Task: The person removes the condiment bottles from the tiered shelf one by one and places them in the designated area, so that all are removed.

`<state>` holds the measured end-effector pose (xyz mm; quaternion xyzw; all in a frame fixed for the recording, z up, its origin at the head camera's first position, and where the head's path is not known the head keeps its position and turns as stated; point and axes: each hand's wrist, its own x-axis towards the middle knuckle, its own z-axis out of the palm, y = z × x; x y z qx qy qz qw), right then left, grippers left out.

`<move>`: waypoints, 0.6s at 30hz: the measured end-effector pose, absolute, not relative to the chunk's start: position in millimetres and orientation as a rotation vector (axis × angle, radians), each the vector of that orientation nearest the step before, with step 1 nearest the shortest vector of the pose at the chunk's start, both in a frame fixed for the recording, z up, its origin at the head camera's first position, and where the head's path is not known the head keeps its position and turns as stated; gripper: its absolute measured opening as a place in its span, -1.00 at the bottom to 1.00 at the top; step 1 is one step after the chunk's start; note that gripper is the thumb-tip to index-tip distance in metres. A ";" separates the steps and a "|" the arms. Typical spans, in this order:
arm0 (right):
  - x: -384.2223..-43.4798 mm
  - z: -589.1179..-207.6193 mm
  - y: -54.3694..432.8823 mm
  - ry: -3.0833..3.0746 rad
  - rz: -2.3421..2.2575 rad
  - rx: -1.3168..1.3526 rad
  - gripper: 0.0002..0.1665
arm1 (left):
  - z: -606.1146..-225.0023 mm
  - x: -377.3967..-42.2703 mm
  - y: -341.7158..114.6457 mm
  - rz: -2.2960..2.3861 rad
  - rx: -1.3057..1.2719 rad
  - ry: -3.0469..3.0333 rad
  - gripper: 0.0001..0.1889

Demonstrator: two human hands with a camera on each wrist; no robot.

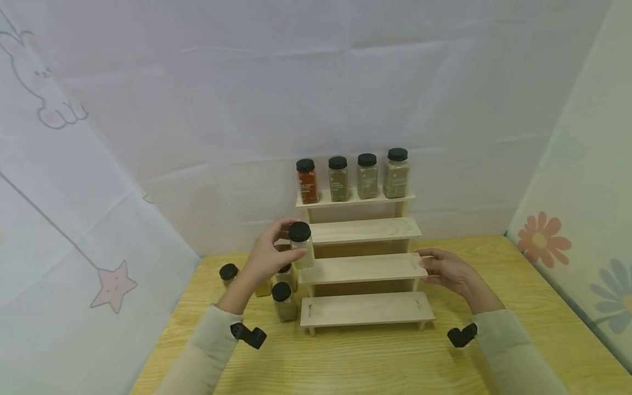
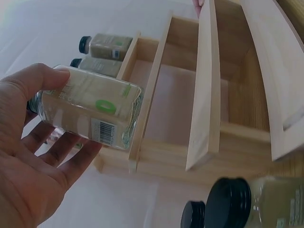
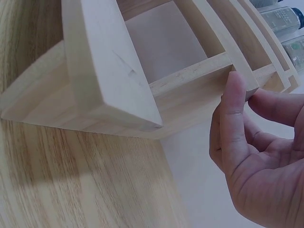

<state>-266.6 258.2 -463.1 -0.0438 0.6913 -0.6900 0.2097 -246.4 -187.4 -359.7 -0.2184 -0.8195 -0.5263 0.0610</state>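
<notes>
My left hand (image 1: 266,257) grips a spice jar (image 1: 304,254) with a black lid, upright at the left end of a stepped wooden rack (image 1: 362,269). In the left wrist view, the jar (image 2: 85,107) is clear glass with pale powder inside, a barcode and a green mark; thumb and fingers (image 2: 45,78) hold it from opposite sides. Over on the right, my right hand (image 1: 448,272) pinches the end of the rack's second step from the bottom. The right wrist view shows the thumb (image 3: 233,107) and fingers on that board's corner (image 3: 242,78).
Along the top step stand a red-filled jar (image 1: 308,186) and several jars of brownish powder, such as one at the right end (image 1: 396,178). Several more jars, including a front one (image 1: 285,307), stand on the wooden table (image 1: 345,362) left of the rack. Printed cloth (image 1: 237,109) hangs behind.
</notes>
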 end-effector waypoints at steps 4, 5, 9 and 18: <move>-266.8 -462.9 257.8 1.917 -1.923 -0.114 -0.16 | -359.7 -243.3 -200.8 -1.586 -0.649 -2.490 -0.31; -267.1 -463.0 257.4 1.915 -1.925 -0.107 -0.16 | -359.7 -242.8 -204.1 -1.584 -0.649 -2.492 -0.31; -267.8 -463.4 256.9 1.911 -1.923 -0.119 -0.15 | -358.7 -239.4 -216.3 -1.585 -0.654 -2.495 -0.30; -268.1 -463.1 257.6 1.906 -1.925 -0.125 -0.16 | -365.7 -237.5 -244.2 -1.572 -0.621 -2.517 -0.31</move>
